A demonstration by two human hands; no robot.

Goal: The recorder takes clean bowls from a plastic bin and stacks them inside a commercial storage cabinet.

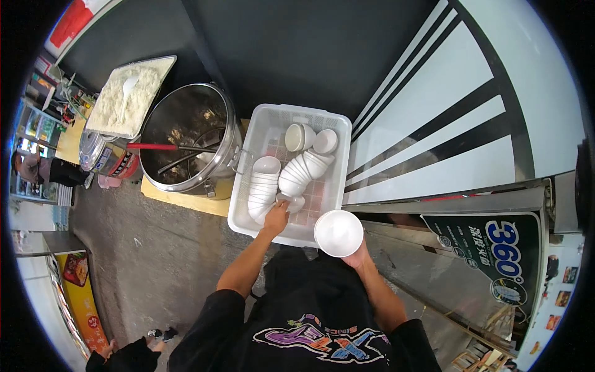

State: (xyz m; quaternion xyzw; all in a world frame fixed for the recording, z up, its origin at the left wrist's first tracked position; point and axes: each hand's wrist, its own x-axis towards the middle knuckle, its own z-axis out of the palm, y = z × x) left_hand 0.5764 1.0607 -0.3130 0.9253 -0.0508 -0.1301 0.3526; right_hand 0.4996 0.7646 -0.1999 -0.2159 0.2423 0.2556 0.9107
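A white plastic crate [238, 208] stands in front of me with rows of nested white bowls in it. My left hand [276, 218] reaches over its near side, fingers closed on the rim of a white bowl [294, 203] at the near end of the right-hand row [304, 173]. Beside that hand lies another row of bowls [263, 189]. Just outside the crate's near right corner, my right hand [357, 255] holds a round white bowl [338, 233] by its underside, mouth up. The bowl's inside looks plain white; most of those fingers are hidden beneath it.
Left of the crate, a large steel pot [228, 162] with a red-handled ladle [167, 147] stands on a wooden board [186, 203]. Behind it sits a tray of rice [108, 102] with a white paddle [126, 96]. A striped white panel [446, 149] rises close on the right.
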